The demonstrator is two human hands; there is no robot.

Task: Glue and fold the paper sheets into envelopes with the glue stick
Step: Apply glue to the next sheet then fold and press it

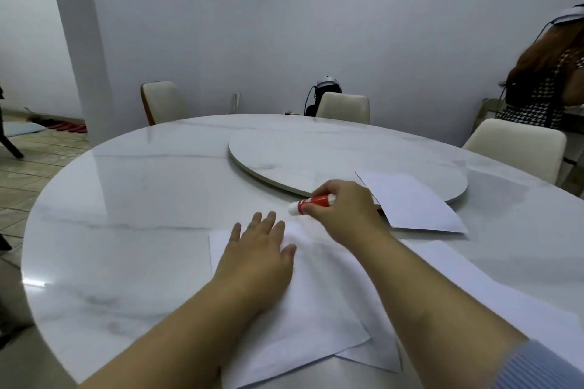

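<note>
A white paper sheet (319,303) lies on the marble table (132,224) in front of me, over another sheet (379,338). My left hand (259,249) rests flat on its far left part, fingers spread. My right hand (344,211) grips a red and white glue stick (311,203), its white end pointing left and down near the sheet's far edge. Whether the tip touches the paper I cannot tell. A folded white sheet (410,202) lies to the right, partly on the turntable.
A round turntable (284,155) sits at the table's middle. More white paper (493,287) lies at the right near edge. Cream chairs (344,107) stand around the table. Another person (543,82) stands at the far right.
</note>
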